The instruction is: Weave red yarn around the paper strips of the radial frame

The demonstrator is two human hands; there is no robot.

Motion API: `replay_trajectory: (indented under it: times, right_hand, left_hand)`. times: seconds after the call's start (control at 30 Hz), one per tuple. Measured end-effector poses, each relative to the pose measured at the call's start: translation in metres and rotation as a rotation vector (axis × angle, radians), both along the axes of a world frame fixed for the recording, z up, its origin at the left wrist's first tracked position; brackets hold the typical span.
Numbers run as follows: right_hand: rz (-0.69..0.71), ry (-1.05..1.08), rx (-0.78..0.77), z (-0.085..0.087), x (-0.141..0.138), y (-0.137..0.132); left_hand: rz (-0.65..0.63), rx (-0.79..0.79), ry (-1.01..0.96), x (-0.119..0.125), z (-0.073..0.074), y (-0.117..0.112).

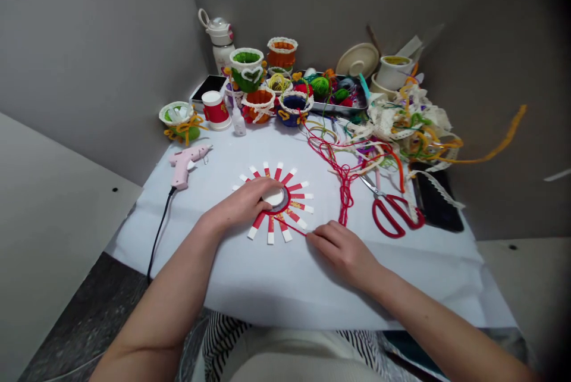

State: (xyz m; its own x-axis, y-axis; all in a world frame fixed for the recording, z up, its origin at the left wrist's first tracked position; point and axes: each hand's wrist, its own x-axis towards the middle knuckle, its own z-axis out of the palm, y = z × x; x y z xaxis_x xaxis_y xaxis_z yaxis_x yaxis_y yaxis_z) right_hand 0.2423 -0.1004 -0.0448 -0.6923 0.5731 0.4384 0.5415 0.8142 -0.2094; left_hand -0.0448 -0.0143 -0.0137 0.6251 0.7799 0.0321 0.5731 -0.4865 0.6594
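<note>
A paper cup cut into red and white strips (256,224) lies splayed like a sun on the white-covered table. At its middle is a white disc (273,196) with a grey ring and red yarn around it. My left hand (245,199) grips the cup at this middle, its fingers over the far edge and the thumb on the near side. Between the fingertips of my right hand (338,248), to the right of the strips, is a red yarn (292,226) pulled straight from the cup. A loose bundle of the same yarn (344,194) lies beyond that hand.
Red-handled scissors (389,215) and a dark phone (435,200) lie right, below tangled lace and yarn (413,117). A pink glue gun (182,166) with a cord lies left. Behind stand yarn-covered cups (259,105), a glue bottle (239,123) and a yarn tray (343,109).
</note>
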Motion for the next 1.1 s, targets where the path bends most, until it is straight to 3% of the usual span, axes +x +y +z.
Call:
replay_trajectory:
  times: [0.13,0.3,0.5,0.63,0.8,1.1]
  right_hand:
    - [-0.054,-0.045,-0.011,0.002,-0.001,0.0]
    - [-0.161,-0.059,-0.103,0.009,0.0,0.019]
    - [-0.151,-0.04,-0.154,0.018,0.002,0.04]
    - [-0.106,0.009,-0.16,0.017,0.005,0.03]
    - [-0.07,0.019,-0.116,0.005,0.009,0.01]
    - [-0.073,0.082,-0.206,0.001,0.0,-0.009]
  left_hand:
    - [-0.001,-0.01,-0.003,0.0,0.002,0.001]
    - [0.0,-0.02,-0.001,0.0,0.002,0.001]
    - [0.006,-0.034,-0.003,0.0,0.001,0.001]
    - [-0.008,-0.027,-0.007,0.0,0.003,0.002]
    - [-0.017,-0.011,-0.008,0.001,0.005,0.001]
    - [-0.004,-0.042,-0.03,0.001,0.005,0.0]
